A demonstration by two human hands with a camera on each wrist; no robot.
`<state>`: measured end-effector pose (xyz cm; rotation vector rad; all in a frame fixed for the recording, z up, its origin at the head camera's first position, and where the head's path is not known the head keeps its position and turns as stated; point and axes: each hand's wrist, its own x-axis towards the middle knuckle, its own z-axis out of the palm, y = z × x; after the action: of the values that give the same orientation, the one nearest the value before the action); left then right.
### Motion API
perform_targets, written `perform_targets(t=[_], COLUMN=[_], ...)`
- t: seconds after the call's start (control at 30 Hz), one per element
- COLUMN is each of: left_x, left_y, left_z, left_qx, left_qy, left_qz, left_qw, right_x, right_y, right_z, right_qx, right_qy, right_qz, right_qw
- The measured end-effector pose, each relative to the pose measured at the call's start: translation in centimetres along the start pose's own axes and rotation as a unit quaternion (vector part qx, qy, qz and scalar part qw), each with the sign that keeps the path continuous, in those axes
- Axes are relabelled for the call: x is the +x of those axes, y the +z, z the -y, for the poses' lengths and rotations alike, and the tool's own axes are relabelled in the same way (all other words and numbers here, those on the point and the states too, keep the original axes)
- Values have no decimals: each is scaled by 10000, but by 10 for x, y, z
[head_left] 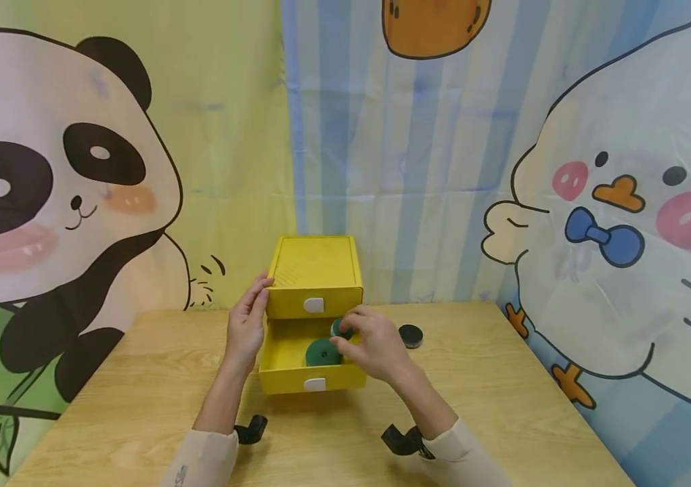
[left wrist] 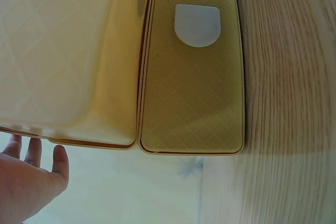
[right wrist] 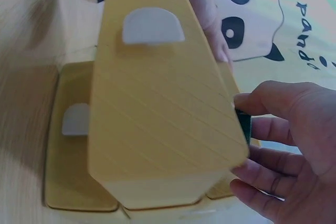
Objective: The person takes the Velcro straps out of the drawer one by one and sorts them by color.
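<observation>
Cartoon-printed backdrop [head_left: 229, 135] behind, wood-grain desk [head_left: 503, 379] below. Yellow drawer cabinet [head_left: 315, 260] at frame centre, one drawer [head_left: 278, 383] pulled well out beneath a closed one. Front green roll [head_left: 321, 354] lies flat in that drawer; rear green roll [head_left: 339, 327] is behind it, toward the right, half hidden by the right hand [head_left: 378, 345]. Right fingers curled, rear roll apparently between thumb and forefinger; firmness of hold cannot be told. Left hand [head_left: 245, 331] at the cabinet's left edge, fingers fairly straight, resting against its side, not wrapped round. Black roll [head_left: 411, 335] on the desk, just right of the right hand. Risks, as judged: lifted steeply, the rear roll could catch the closed drawer above; a loose pinch could drop it onto its neighbour; weight on the extended drawer could tip the cabinet if the left hand slackened.
</observation>
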<state>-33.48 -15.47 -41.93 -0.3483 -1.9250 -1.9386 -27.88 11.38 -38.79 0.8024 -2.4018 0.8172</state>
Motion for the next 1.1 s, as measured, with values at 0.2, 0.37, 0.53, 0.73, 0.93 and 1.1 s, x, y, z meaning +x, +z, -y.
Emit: perform_targets(t=[0.2, 0.37, 0.53, 0.73, 0.93, 1.1], left_x=[-1, 1, 1, -1, -2, -1], left_y=[0, 2, 1, 0, -2, 0], left_z=[2, 2, 1, 1, 3, 2], left_qx=[105, 112, 61, 60, 35, 13], left_qy=[-28, 62, 66, 60, 78, 93], left_qz=[-41, -17, -48, -27, -66, -46], left_qw=[9999, 9999, 9999, 10000, 9999, 9999], right_x=[-2, -1, 0, -2, -1, -1], right_y=[-12, -23, -33, -38, -39, -39], right_z=[-8, -15, -25, -42, -53, -60], right_qx=[119, 310, 555, 642, 616, 560], right_qy=[188, 473, 732, 1140, 1312, 1352], right_qz=[117, 287, 374, 493, 672, 761], right_qw=[9997, 9980, 9951, 9902, 9872, 9863])
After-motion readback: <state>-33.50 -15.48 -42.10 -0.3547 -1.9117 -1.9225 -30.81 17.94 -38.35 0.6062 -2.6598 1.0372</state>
